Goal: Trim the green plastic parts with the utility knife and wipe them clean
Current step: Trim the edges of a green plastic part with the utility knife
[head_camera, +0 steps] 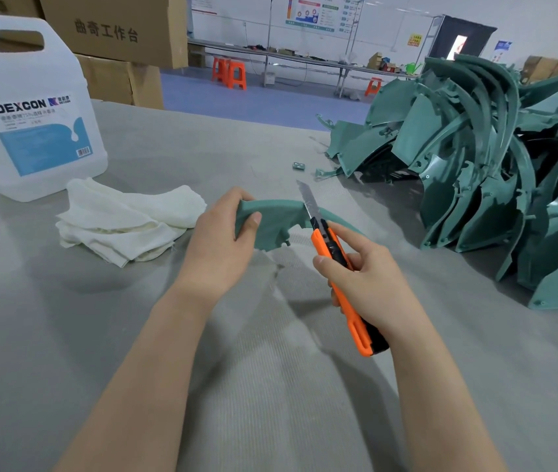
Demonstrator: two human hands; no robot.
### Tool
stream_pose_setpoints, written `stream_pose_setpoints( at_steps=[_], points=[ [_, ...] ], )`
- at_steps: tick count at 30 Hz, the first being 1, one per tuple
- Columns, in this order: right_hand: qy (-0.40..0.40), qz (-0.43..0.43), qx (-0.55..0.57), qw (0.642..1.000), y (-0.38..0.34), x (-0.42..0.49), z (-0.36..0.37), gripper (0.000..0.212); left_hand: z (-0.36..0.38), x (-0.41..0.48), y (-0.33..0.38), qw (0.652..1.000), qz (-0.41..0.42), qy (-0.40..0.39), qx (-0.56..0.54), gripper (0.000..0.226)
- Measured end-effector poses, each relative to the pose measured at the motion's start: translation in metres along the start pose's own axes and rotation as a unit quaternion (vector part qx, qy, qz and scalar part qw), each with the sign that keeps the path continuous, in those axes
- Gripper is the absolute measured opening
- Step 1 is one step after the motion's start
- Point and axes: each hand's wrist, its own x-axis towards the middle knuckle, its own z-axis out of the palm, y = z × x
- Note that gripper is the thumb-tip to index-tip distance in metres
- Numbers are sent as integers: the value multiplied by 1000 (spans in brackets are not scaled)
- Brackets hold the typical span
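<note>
My left hand (219, 238) grips the left end of a curved green plastic part (275, 219) and holds it just above the grey table. My right hand (361, 277) holds an orange and black utility knife (338, 267), its blade extended and lying against the part's upper edge near the middle. A folded white cloth (127, 221) lies on the table to the left of my left hand.
A large pile of green plastic parts (481, 165) fills the right side of the table. A white DEXCON jug (29, 110) stands at the back left, with cardboard boxes (114, 32) behind it. A small green offcut (299, 165) lies near the pile.
</note>
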Motion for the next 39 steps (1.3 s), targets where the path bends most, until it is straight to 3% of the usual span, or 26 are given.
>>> stream_pose_setpoints(
  at_steps=[12,20,35,39],
  points=[
    [-76,-7,95,993,-11,-5,7,41,-1,-1,-2,1000,-28,-11,-8,14],
    [-13,17,67,998,-5,-3,-4,38,-1,-2,0,998,-50,5,-22,19],
    [-35,21,43,998,-2,-2,-6,46,-2,-2,1,998,-55,-6,-12,24],
    [-69,10,73,995,-8,-6,-1,42,-1,-2,2,999,-47,-12,-6,15]
  ],
)
